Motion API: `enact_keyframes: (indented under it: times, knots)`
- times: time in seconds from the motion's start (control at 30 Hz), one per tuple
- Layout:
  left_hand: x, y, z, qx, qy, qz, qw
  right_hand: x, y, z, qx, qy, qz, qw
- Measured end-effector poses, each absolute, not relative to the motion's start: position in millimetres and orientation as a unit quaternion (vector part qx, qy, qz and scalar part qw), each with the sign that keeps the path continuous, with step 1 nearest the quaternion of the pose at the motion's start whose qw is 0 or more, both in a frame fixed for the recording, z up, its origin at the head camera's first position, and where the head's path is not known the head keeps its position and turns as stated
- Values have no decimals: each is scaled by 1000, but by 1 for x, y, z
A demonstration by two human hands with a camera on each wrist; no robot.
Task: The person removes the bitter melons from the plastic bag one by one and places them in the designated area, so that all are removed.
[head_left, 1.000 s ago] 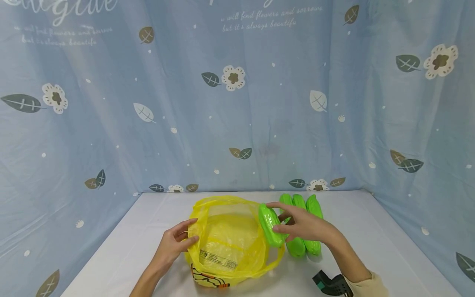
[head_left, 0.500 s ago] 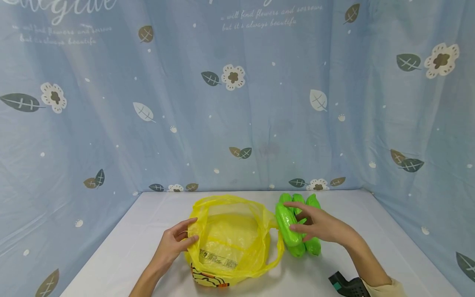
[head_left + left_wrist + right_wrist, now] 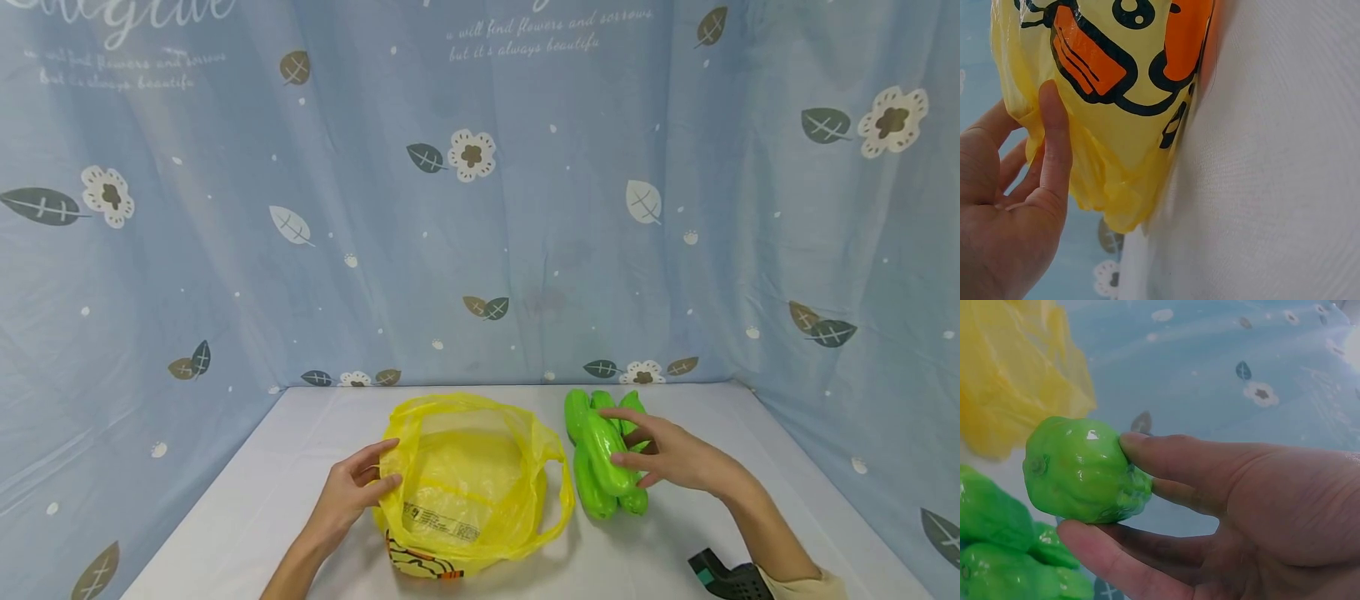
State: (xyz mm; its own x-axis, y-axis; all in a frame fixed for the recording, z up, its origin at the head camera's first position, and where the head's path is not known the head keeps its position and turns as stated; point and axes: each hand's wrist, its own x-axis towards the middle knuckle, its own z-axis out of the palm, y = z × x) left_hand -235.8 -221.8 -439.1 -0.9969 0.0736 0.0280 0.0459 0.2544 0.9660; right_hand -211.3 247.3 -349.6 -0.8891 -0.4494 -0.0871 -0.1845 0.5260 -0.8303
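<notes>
A yellow plastic bag (image 3: 423, 562) with a cartoon print stands on the white table, its mouth spread toward me. My left hand (image 3: 356, 485) pinches its left edge; in the left wrist view the thumb (image 3: 1055, 125) lies on the bag's outside. To the right, my right hand (image 3: 678, 452) holds a glossy green ridged, cucumber-like vegetable (image 3: 606, 457) between thumb and fingers. Several similar green vegetables (image 3: 592, 492) lie below it in a group, partly hidden by it. The right wrist view shows the held one (image 3: 1082, 472) end-on, above the others (image 3: 991, 512).
A loose bag handle (image 3: 564, 504) loops out beside the vegetables. The white tabletop (image 3: 712, 425) meets a blue curtain (image 3: 570, 250) printed with leaves and flowers at the back and sides. A black device (image 3: 731, 577) sits on the right wrist.
My right hand has moved right with the green vegetable, from beside the bag's mouth to over the other vegetables. The bag's right side has fallen into a loose loop. The left hand stays put.
</notes>
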Motion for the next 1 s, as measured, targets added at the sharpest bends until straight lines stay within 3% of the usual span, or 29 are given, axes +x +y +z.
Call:
enact_keyframes:
  times: [1.0]
  knots:
    - [-236, -222, -440, 37, 788, 614, 14, -211, 297, -361, -143, 877, -432, 155]
